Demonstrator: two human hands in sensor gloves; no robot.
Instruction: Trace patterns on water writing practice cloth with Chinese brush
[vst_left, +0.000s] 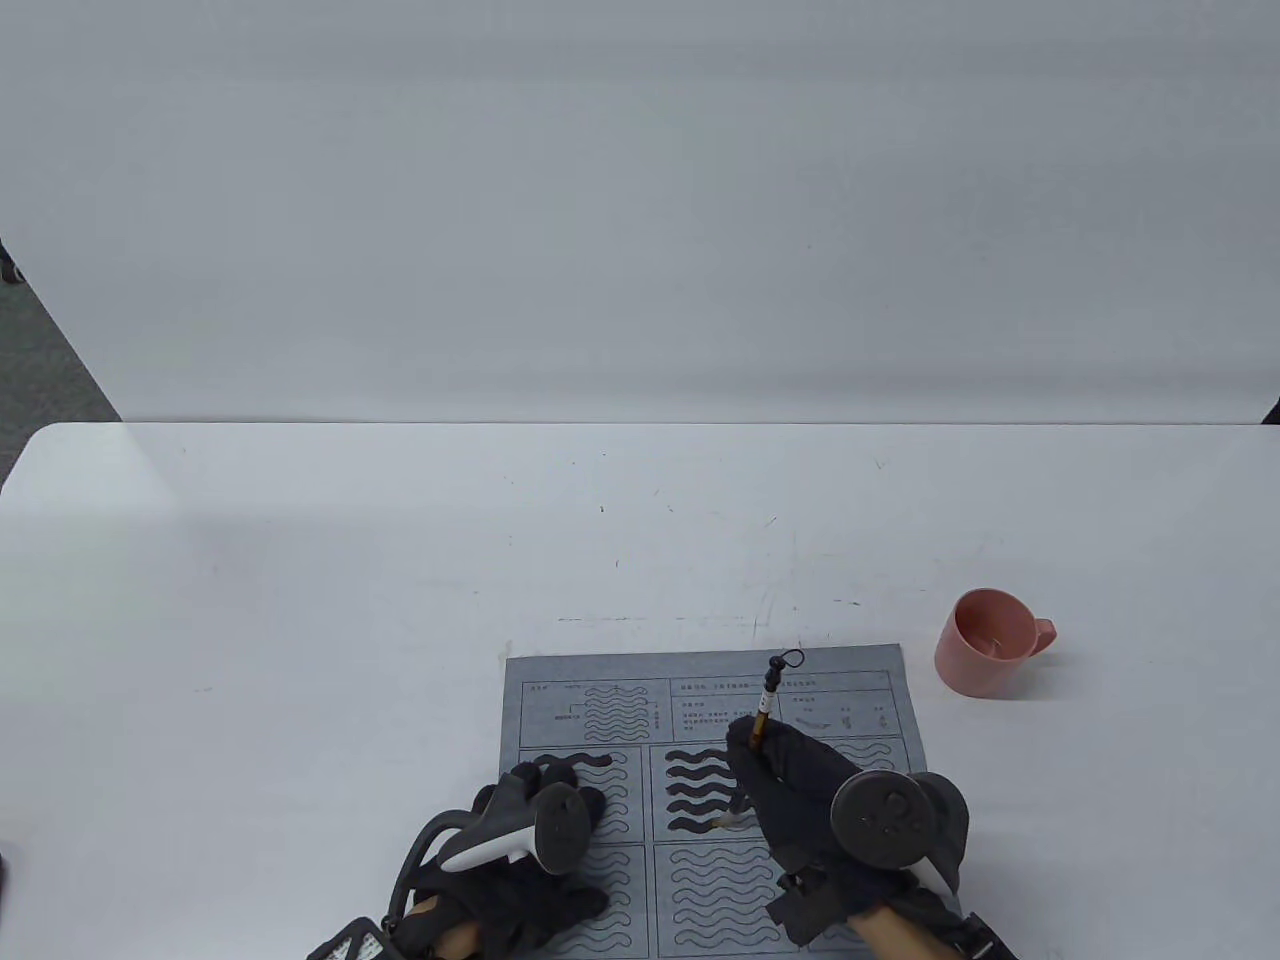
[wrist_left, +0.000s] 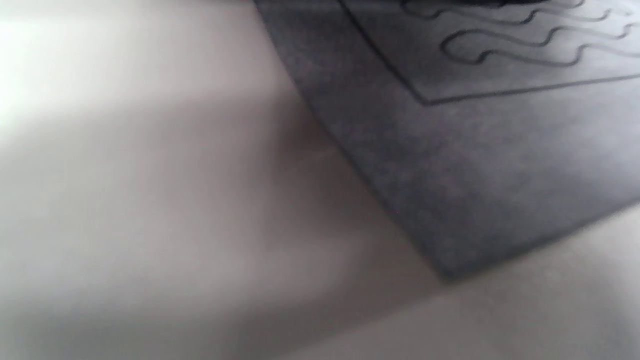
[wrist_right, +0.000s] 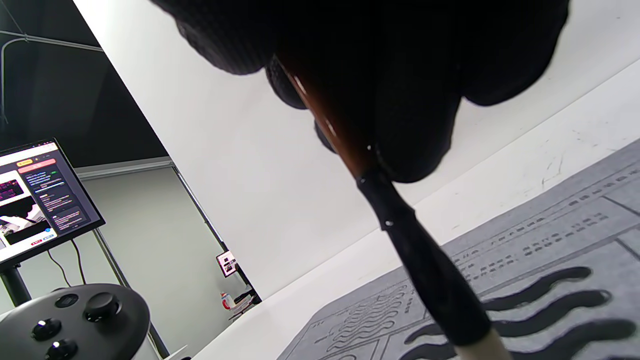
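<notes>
A grey water writing cloth (vst_left: 700, 790) printed with wave outlines lies at the near edge of the table. Several waves in its middle panel (vst_left: 705, 790) are filled dark, and one in the left panel. My right hand (vst_left: 800, 800) grips a Chinese brush (vst_left: 766, 700) with a brown and black handle, its pale tip (vst_left: 722, 822) touching the cloth at the lowest dark wave. The handle shows close in the right wrist view (wrist_right: 400, 235). My left hand (vst_left: 520, 860) rests flat on the cloth's left part. The left wrist view shows a cloth corner (wrist_left: 450, 190).
A pink cup (vst_left: 985, 642) stands on the white table (vst_left: 300, 600) to the right of the cloth's far corner. A monitor (wrist_right: 35, 195) stands off the table in the right wrist view.
</notes>
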